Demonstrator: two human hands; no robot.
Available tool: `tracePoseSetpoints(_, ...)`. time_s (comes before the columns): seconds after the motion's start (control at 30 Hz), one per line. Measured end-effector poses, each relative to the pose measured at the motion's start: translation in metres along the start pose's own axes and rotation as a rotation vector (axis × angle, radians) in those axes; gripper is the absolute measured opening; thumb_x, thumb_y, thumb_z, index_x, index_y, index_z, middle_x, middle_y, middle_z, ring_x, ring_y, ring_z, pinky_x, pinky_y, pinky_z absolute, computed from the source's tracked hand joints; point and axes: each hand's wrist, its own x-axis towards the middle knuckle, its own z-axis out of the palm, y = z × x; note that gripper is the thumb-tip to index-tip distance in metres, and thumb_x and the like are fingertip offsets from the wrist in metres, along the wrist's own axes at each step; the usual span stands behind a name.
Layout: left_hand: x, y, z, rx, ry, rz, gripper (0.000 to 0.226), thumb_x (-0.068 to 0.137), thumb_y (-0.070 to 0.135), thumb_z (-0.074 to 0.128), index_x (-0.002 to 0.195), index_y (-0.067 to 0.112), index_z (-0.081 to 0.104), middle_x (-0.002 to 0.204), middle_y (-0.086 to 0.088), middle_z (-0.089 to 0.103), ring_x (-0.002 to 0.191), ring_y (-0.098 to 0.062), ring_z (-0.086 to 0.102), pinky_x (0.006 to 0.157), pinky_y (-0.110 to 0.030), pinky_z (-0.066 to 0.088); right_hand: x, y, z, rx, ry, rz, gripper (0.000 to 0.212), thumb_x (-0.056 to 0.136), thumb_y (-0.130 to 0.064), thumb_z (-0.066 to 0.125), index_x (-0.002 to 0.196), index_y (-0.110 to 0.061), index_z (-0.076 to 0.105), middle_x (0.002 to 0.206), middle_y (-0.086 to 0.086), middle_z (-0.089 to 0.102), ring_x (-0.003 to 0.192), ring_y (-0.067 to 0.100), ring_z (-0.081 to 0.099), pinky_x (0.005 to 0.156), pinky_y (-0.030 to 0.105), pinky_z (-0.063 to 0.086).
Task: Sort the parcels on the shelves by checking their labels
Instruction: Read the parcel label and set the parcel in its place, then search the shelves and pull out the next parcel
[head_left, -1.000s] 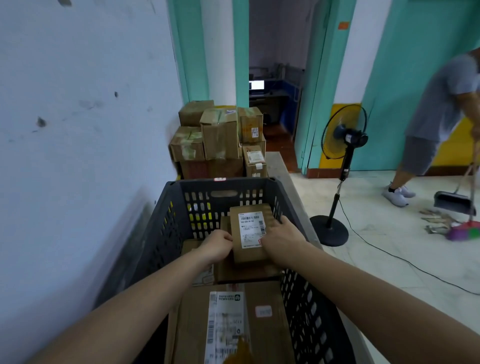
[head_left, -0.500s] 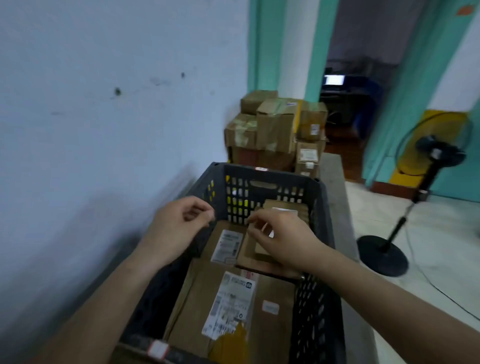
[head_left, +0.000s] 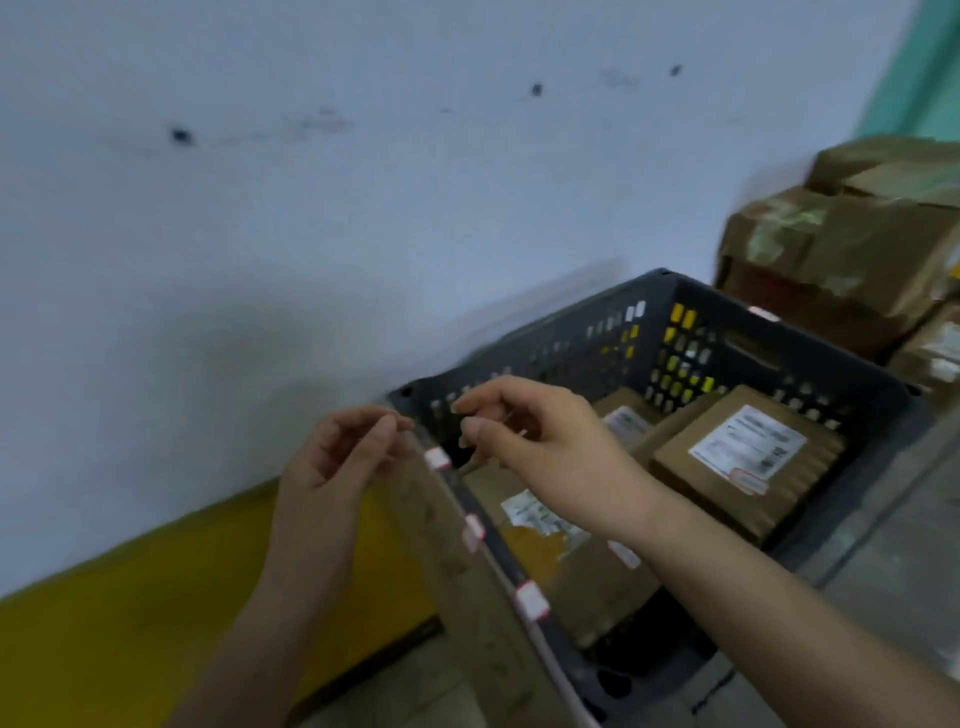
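A person's two bare forearms are reaching into a tilted, motion-blurred view, with both hands hovering over the near left corner of a dark slatted plastic crate (head_left: 691, 306). The left hand (head_left: 332, 457) is hanging just outside the crate's left rim, its fingers (head_left: 382, 431) curling loosely toward the thumb; whether they are pinching anything is too blurred to tell. The right hand (head_left: 540, 441) is sitting just above the rim, close to the left hand but not touching it, its fingers (head_left: 483, 400) bending inward toward the thumb, and a thin pale sliver is showing between them, though what it is cannot be made out. Inside the crate, cardboard parcels are lying flat. A ribbed brown parcel (head_left: 748, 467) with a white printed label (head_left: 748, 441) is resting on top at the right side, face up. A larger flat parcel (head_left: 561, 551) is lying lower, under the right wrist, with a torn white label and a yellowish patch. Another labelled parcel (head_left: 623, 415) is peeking out behind the right hand. Small white stickers with red edges (head_left: 531, 600) are running along the crate's near rim. Behind the crate, at the upper right, taped brown boxes (head_left: 841, 244) are stacking up against a pale blue wall (head_left: 311, 208), which is carrying a yellow band (head_left: 130, 597) low down at the left.
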Motion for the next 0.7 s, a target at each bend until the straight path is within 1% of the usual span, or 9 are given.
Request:
tracePoseSetpoints(0.03,-0.012,0.0,-0.016,-0.026,0.065,-0.013,0.024,0.087,0.034,0.063,0.102,0.017,0.072,0.099,-0.004,0.076,0.094,-0.024,0.072,0.086,-0.039,0.055,0.001,-0.012,0.011,0.024,-0.042,-0.027,0.014,0.098,-0.03,0.063,0.109,-0.028,0.07,0.087,-0.001,0.071,0.086,0.02,0.069,0.083,0.047,0.057)
tracePoseSetpoints(0.1,-0.039,-0.002,-0.054,-0.054,0.206,-0.031,0.013,0.094,0.019,0.062,0.1,0.013,0.071,0.1,-0.006,0.077,0.09,-0.024,0.072,0.083,-0.037,0.054,-0.001,-0.04,0.038,0.035,-0.161,-0.094,0.015,0.098,-0.031,0.063,0.112,-0.029,0.068,0.089,-0.001,0.07,0.086,0.019,0.069,0.082,0.045,0.057)
tracePoseSetpoints(0.13,-0.054,-0.004,-0.075,-0.066,0.273,-0.045,0.011,0.096,0.012,0.061,0.1,0.011,0.071,0.1,-0.007,0.076,0.088,-0.024,0.072,0.082,-0.037,0.054,-0.003,-0.054,0.053,0.033,-0.225,-0.135,0.015,0.098,-0.032,0.063,0.112,-0.03,0.068,0.089,-0.002,0.07,0.086,0.017,0.068,0.081,0.043,0.057)
tracePoseSetpoints(0.2,-0.088,-0.011,-0.115,-0.071,0.396,-0.076,0.012,0.097,0.006,0.059,0.099,0.008,0.07,0.1,-0.008,0.076,0.086,-0.024,0.071,0.082,-0.039,0.053,-0.009,-0.08,0.084,0.039,-0.348,-0.205,0.016,0.098,-0.034,0.064,0.112,-0.031,0.068,0.09,-0.002,0.07,0.086,0.016,0.068,0.08,0.044,0.057)
tracePoseSetpoints(0.37,-0.194,-0.024,-0.207,-0.065,0.662,-0.17,0.013,0.097,0.005,0.059,0.096,0.008,0.072,0.1,-0.009,0.076,0.083,-0.019,0.071,0.08,-0.037,0.052,-0.035,-0.133,0.179,0.045,-0.63,-0.307,0.015,0.097,-0.034,0.065,0.111,-0.033,0.068,0.092,-0.005,0.071,0.088,0.015,0.069,0.083,0.045,0.057)
tracePoseSetpoints(0.5,-0.289,-0.024,-0.277,-0.083,0.88,-0.181,0.013,0.097,0.007,0.059,0.096,0.008,0.073,0.102,-0.011,0.076,0.086,-0.024,0.069,0.082,-0.039,0.051,-0.08,-0.17,0.269,-0.033,-0.864,-0.39,0.019,0.096,-0.042,0.062,0.114,-0.037,0.066,0.097,-0.012,0.069,0.092,0.008,0.068,0.084,0.042,0.058)
tracePoseSetpoints(0.63,-0.391,-0.016,-0.334,-0.078,1.046,-0.188,0.015,0.098,0.009,0.058,0.096,0.01,0.074,0.097,-0.009,0.075,0.087,-0.022,0.069,0.084,-0.038,0.052,-0.147,-0.209,0.368,0.011,-1.087,-0.385,0.018,0.099,-0.032,0.061,0.115,-0.026,0.067,0.095,-0.004,0.071,0.087,0.011,0.07,0.083,0.043,0.058)
tracePoseSetpoints(0.7,-0.442,-0.011,-0.356,-0.081,1.14,-0.184,0.019,0.098,0.008,0.058,0.093,0.014,0.076,0.096,-0.008,0.075,0.088,-0.023,0.069,0.086,-0.039,0.053,-0.186,-0.228,0.415,0.039,-1.177,-0.386,0.017,0.1,-0.027,0.06,0.114,-0.022,0.068,0.096,-0.003,0.072,0.086,0.01,0.071,0.081,0.035,0.058)
